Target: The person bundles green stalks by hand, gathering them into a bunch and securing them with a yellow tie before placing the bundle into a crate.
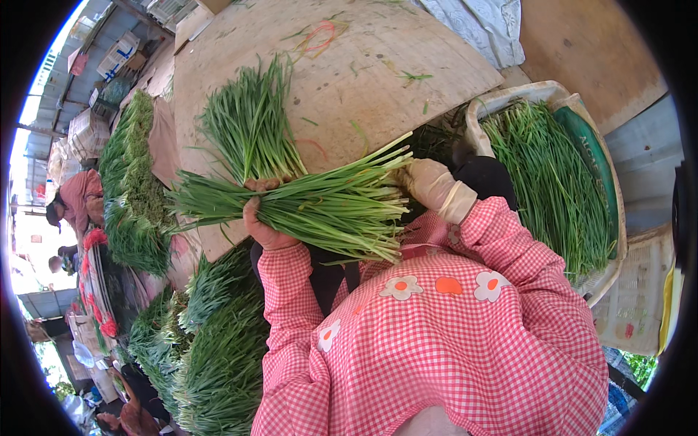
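My left hand, bare, is closed round the middle of a loose bunch of garlic chives. The leafy tips point left and the pale stem ends fan out to the right. At those stem ends is my right hand, in a pale glove, with its fingers curled in against them. What the curled fingers grip, if anything, is hidden. Just beyond my left hand, another bunch of garlic chives lies on the wooden board, leaves pointing away from me.
A white crate packed with long greens stands at my right. Heaped greens lie at my lower left, with more piles farther left. Another person bends beyond them. A red band lies on the board among leaf scraps.
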A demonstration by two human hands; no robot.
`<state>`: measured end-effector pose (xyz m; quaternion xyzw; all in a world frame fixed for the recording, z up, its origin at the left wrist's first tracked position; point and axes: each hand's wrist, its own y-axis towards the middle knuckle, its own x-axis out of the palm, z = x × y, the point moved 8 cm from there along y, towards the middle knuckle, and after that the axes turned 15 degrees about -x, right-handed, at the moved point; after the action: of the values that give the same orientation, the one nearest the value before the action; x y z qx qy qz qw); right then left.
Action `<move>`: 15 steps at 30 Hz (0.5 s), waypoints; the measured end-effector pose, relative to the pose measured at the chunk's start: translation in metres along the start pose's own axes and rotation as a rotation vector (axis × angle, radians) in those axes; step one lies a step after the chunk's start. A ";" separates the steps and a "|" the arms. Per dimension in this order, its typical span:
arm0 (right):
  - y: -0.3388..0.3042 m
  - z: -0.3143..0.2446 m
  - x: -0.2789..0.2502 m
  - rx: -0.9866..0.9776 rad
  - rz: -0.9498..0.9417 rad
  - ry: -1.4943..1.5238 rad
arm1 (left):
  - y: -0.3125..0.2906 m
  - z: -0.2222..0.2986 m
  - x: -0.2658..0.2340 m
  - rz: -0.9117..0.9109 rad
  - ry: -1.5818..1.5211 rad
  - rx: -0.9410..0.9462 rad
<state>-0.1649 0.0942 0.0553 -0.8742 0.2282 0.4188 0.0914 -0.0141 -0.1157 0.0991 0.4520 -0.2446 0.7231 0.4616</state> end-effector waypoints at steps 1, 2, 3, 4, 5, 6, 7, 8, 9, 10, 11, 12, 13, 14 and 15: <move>0.000 0.000 -0.004 -0.015 0.045 0.009 | 0.000 -0.002 0.002 0.001 0.033 0.001; -0.002 0.003 -0.009 -0.030 0.090 0.019 | -0.001 -0.005 0.005 0.001 0.067 0.003; -0.004 0.005 -0.013 -0.046 0.135 0.029 | -0.001 -0.007 0.007 0.003 0.101 0.005; -0.002 0.016 -0.013 0.001 0.104 -0.011 | 0.000 -0.010 0.007 0.008 0.135 0.008; -0.003 0.023 -0.014 0.021 0.116 0.002 | 0.001 -0.014 0.008 0.022 0.147 0.004; -0.005 0.031 -0.015 0.040 0.128 0.016 | 0.001 -0.019 0.010 0.036 0.159 0.000; -0.006 0.039 -0.014 0.055 0.139 0.034 | 0.001 -0.020 0.012 0.054 0.177 -0.001; -0.007 0.044 -0.015 0.016 0.216 0.036 | 0.006 -0.017 0.005 0.039 0.188 0.033; -0.009 0.051 -0.021 -0.014 0.242 0.014 | 0.003 -0.016 -0.004 0.098 0.177 0.023; -0.008 0.056 -0.028 -0.045 0.265 -0.006 | -0.001 -0.014 0.001 0.159 0.166 0.014; -0.009 0.062 -0.038 -0.074 0.292 -0.029 | -0.003 -0.012 0.003 0.216 0.156 0.002; -0.014 0.090 -0.045 0.014 0.416 0.317 | 0.000 -0.002 -0.002 0.084 0.123 0.019; -0.018 0.072 -0.062 0.094 0.394 0.199 | -0.004 0.009 -0.011 0.070 0.131 0.055; -0.019 0.066 -0.071 0.041 0.408 0.130 | -0.005 0.018 -0.014 0.050 0.139 0.082; -0.020 0.060 -0.078 -0.011 0.423 0.060 | -0.006 0.024 -0.016 0.029 0.147 0.109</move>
<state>-0.2395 0.1586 0.0769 -0.8195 0.4068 0.4036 -0.0102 0.0040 -0.1380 0.0961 0.4186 -0.1771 0.7731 0.4424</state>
